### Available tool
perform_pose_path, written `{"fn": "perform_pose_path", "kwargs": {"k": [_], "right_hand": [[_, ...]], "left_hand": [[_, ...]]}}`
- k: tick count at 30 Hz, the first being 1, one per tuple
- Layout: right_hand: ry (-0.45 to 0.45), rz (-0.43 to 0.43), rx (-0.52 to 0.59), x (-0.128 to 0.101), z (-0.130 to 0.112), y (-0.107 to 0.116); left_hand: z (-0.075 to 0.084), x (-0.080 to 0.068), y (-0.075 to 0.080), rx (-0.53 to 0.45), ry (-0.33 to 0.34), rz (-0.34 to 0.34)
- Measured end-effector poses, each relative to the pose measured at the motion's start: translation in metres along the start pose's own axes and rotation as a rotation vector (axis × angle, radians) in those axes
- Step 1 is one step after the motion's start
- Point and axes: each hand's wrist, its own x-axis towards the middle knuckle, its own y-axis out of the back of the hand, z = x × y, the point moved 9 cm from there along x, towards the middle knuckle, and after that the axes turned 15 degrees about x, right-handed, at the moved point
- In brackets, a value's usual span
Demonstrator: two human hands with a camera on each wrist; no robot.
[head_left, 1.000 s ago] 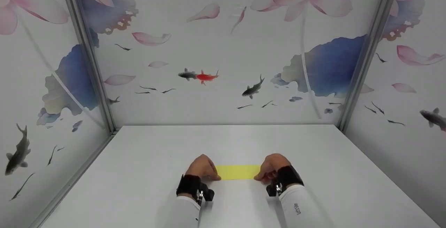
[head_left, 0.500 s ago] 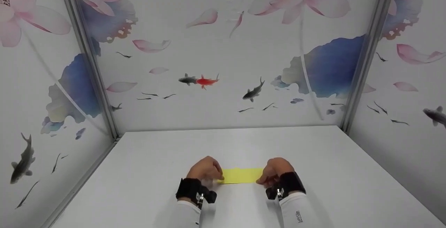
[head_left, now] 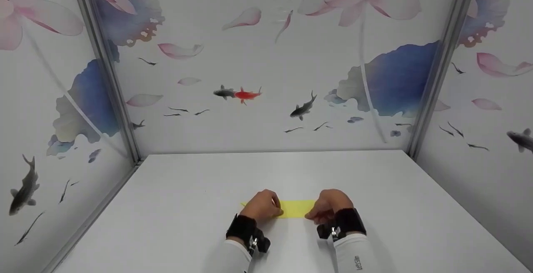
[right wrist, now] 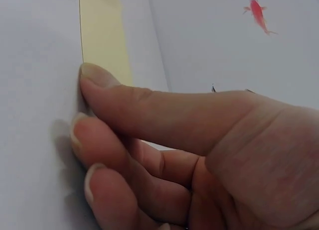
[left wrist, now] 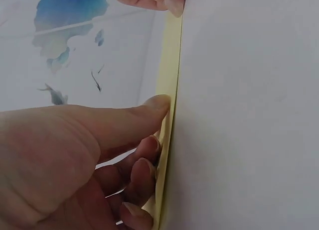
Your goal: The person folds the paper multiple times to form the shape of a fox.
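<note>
Between the earlier head frames and this one, the left hand slid rightward along the yellow paper strip, leaving less yellow showing between it and the right hand; the strip's left tip poked out beyond the left hand. It lay flat on the white table, near its front edge.

From the left wrist, the thumb and curled fingers pressed on the strip's edge, the other hand's fingertip at its far end.

From the right wrist, the thumb lay against the strip's end, the fingers bunched together below it on the table.
</note>
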Motion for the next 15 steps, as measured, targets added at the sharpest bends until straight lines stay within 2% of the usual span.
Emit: {"fn": "perform_pose_path", "kwargs": {"k": [7,12,13,15], "right_hand": [[0.028,-0.007,0.054,0.000,0.001,0.002],[0.053,-0.036,0.088,0.002,0.007,0.006],[0.066,-0.006,0.119,0.004,0.008,0.012],[0.103,0.107,0.223,0.007,0.010,0.029]], "left_hand": [[-0.005,0.001,-0.001,-0.054,0.055,-0.006],[-0.006,0.001,-0.005,-0.066,0.067,-0.013],[-0.006,0.001,-0.005,-0.070,0.069,-0.011],[-0.006,0.001,-0.005,-0.078,0.071,-0.006]]}}
